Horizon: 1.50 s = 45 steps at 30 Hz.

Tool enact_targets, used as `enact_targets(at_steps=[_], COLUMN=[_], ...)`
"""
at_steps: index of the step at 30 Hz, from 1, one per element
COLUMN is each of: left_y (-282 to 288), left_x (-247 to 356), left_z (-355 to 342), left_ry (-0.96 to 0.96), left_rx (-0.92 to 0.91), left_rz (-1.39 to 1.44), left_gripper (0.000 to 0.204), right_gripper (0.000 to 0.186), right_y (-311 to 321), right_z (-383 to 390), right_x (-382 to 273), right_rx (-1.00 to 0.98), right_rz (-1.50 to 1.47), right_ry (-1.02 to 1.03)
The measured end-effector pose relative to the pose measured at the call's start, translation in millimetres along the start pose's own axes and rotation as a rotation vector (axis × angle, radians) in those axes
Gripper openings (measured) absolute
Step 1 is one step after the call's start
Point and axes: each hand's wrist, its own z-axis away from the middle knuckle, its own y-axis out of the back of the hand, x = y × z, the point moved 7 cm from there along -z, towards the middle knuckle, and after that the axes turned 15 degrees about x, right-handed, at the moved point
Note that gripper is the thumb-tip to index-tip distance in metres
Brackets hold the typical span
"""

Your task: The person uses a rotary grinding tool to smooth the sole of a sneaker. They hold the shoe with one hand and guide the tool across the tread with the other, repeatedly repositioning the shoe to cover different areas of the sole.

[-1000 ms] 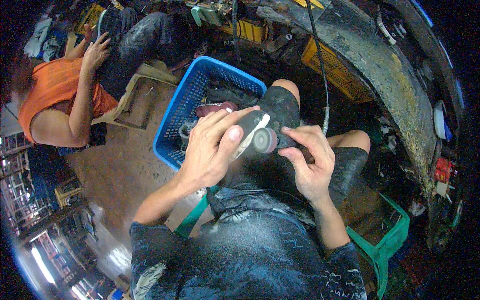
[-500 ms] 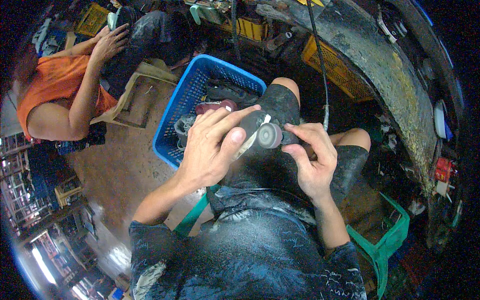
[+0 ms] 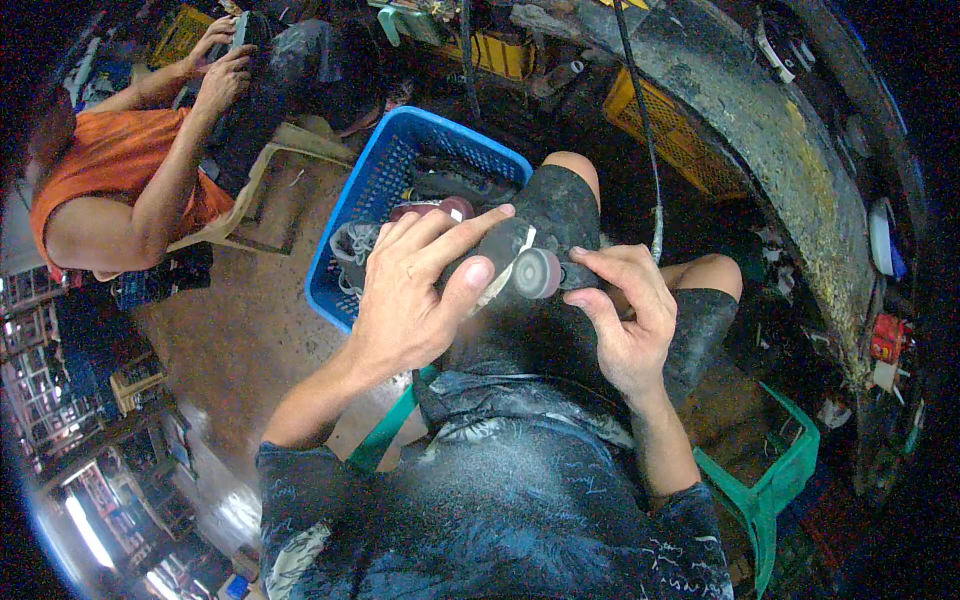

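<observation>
My left hand [image 3: 415, 285] is closed round a dark shoe [image 3: 503, 241] with a pale sole edge, held above my lap. Much of the shoe lies behind my fingers. Pinched between thumb and fingers of my right hand [image 3: 630, 305] is a rotary grinder [image 3: 578, 276], its handle partly covered. The tool's round grinding wheel [image 3: 537, 273] looks blurred, as if spinning, and sits against or very close to the pale edge; contact cannot be made out for certain. A black cable [image 3: 645, 130] hangs from above down to behind my right hand.
A blue basket [image 3: 345, 200] with several shoes stands left of my knees. Far left, another person in an orange top [image 3: 120, 170] holds a shoe-like object. A worn bench [image 3: 760, 130] curves along the right, yellow crates [image 3: 675, 140] beneath. My green stool [image 3: 765, 490] shows below.
My hands, the shoe and the grinder have shifted only slightly. The cable has swung a little to the right. The other person's hands have moved on their object.
</observation>
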Motion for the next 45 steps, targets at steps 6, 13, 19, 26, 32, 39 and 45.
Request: enact_targets(at_steps=[6,13,19,26,32,39,45], left_y=[-0.6,-1.4,-1.8,-3.3,-2.4,-2.8,-4.1], left_x=[-1.3,-0.6,-0.4,-2.0,-1.7,-3.4,-3.3], left_z=[1.0,1.2,1.3,1.5,-0.2,1.5,0.6], left_ry=[0.002,-0.002,0.006,0.02,-0.013,-0.009,-0.005], left_rx=[-0.027,-0.033,-0.052,-0.067,-0.015,-0.022,0.001], left_rz=[-0.013,-0.032,-0.033,-0.038,-0.024,-0.013,0.033], left_gripper=[0.053,0.054,0.054,0.055,0.055,0.054,0.053], right_gripper=[0.035,0.036,0.035,0.034,0.034,0.034,0.034], right_y=[0.2,0.5,1.1,1.3,4.1,0.2,-0.2], right_z=[1.2,0.4,0.5,0.3,-0.7,0.0,1.3], right_x=[1.5,2.5,2.1,2.9,5.5,3.0,2.2], right_rx=[0.007,0.001,-0.003,-0.002,0.01,0.0,-0.007], right_rz=[-0.002,-0.005,0.013,-0.001,0.012,-0.007,-0.008], right_ry=[-0.033,-0.047,-0.035,-0.049,-0.082,-0.036,-0.022])
